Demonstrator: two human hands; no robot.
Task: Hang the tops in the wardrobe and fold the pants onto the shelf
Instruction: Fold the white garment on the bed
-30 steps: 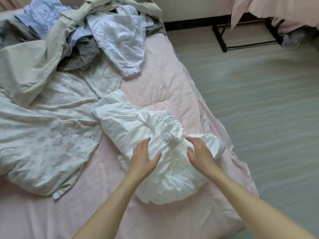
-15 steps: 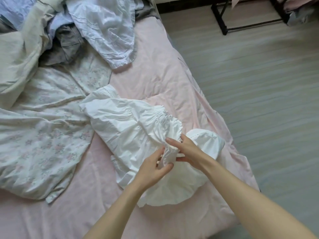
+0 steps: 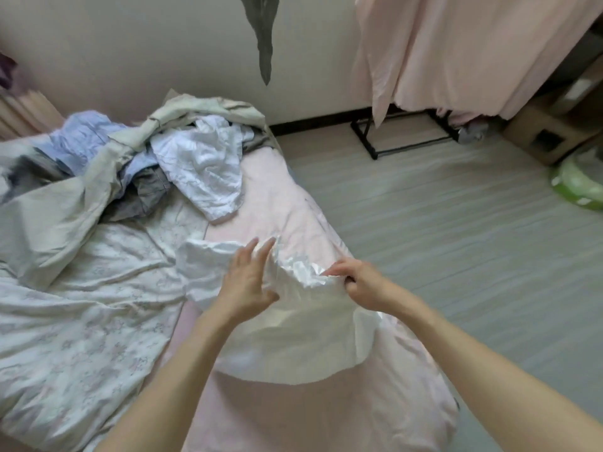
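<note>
A white ruffled top (image 3: 303, 334) lies bunched on the pink bed (image 3: 342, 415), partly lifted. My right hand (image 3: 362, 282) pinches a gathered fold of it at the right side. My left hand (image 3: 248, 282) rests on the garment with straight, spread fingers, reaching into its folds. A floral garment (image 3: 81, 321) is spread to the left. Behind it sits a pile of clothes (image 3: 146, 158) in beige, blue, grey and white.
A black metal rack (image 3: 375, 145) draped with pink fabric (image 3: 456, 50) stands at the back right. A cardboard box (image 3: 548, 135) and a green round object (image 3: 577, 181) sit on the grey floor at the right. A dark garment (image 3: 264, 37) hangs by the wall.
The view has tilted up and the room shows. My hands have moved apart: the right has pulled a fold of the white top rightward, and the left has opened flat on it.
</note>
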